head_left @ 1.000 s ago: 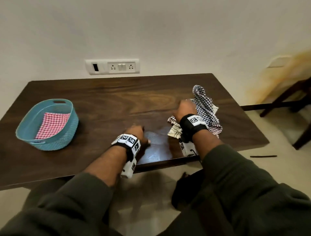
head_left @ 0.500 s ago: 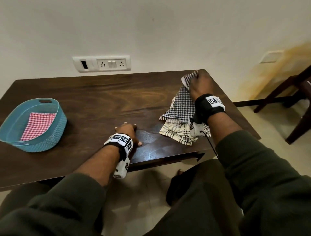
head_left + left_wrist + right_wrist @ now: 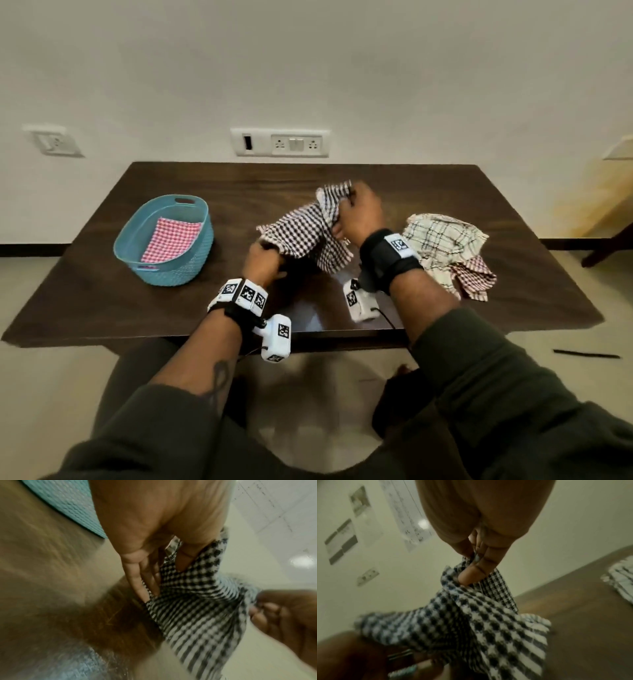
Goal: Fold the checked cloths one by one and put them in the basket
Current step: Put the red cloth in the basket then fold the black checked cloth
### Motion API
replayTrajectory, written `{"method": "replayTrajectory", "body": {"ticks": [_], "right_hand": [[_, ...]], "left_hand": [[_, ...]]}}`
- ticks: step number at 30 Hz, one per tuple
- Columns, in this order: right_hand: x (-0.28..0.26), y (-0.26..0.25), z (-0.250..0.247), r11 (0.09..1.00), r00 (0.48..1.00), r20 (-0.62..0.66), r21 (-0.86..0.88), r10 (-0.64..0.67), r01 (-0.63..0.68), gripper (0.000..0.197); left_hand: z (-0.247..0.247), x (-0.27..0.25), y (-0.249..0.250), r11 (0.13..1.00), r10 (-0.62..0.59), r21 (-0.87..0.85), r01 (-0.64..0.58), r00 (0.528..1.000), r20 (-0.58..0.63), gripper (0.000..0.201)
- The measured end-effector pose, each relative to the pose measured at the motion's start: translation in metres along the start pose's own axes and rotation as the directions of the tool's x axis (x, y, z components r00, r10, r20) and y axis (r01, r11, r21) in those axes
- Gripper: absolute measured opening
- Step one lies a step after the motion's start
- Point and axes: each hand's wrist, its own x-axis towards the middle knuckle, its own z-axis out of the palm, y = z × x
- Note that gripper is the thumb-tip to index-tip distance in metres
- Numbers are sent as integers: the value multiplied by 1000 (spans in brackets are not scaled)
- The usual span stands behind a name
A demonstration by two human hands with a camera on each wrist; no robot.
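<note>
Both hands hold the black-and-white cloth [image 3: 305, 236] up off the table [image 3: 102, 301], to the right of the basket [image 3: 191, 270], most likely to shake it open and find its edges before folding. The right hand [image 3: 359, 216] pinches an upper corner between thumb and fingers, farther from the basket, so the fabric hangs down from it. The left hand [image 3: 262, 262] grips the lower edge on the side nearer the basket; its thumb presses the cloth against the fingers, pulling the piece taut between the two grips. One red checked cloth [image 3: 169, 240] already lies folded flat inside the basket. Two more cloths, a cream one [image 3: 442, 240] and a red-and-white one [image 3: 474, 279], wait crumpled far right of the basket, out of the working space.
</note>
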Motion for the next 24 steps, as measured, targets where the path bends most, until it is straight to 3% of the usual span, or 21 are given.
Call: {"method": "replayTrajectory", "body": {"ticks": [3, 6, 9, 12, 14, 16, 18, 21, 24], "right_hand": [[-13, 42, 29, 973, 974, 199, -222, 105, -60, 19], [-30, 47, 34, 940, 907, 336, -307, 255, -150, 23], [-37, 38, 32, 896, 952, 266, -445, 149, -16, 37], [-41, 33, 37, 848, 987, 158, -517, -40, 117, 43], [-43, 31, 46, 856, 956, 268, -460, -119, 236, 36], [-50, 27, 54, 860, 877, 461, -383, -137, 336, 34], [-56, 28, 60, 844, 819, 555, -364, -144, 395, 39], [-62, 35, 66, 821, 828, 540, -400, -148, 408, 35], [-67, 32, 66, 880, 865, 486, -347, -126, 323, 37]], "left_hand": [[-19, -7, -9, 988, 12, -155, -21, 998, -60, 35], [-26, -12, -19, 986, 19, -166, -27, 999, -51, 20], [-29, -14, -26, 991, -39, -131, 35, 999, -31, 31], [-25, -7, -37, 971, 170, 178, -156, 984, -62, 25], [-22, -12, -35, 940, 237, 265, -215, 970, -53, 27], [-22, -13, -29, 917, 277, 314, -245, 959, -61, 29], [-23, -14, -21, 894, 297, 376, -245, 951, -87, 28], [-32, -11, -18, 841, 361, 491, -229, 912, -194, 30], [-33, -21, -5, 851, 351, 454, -265, 929, -117, 28]]}}
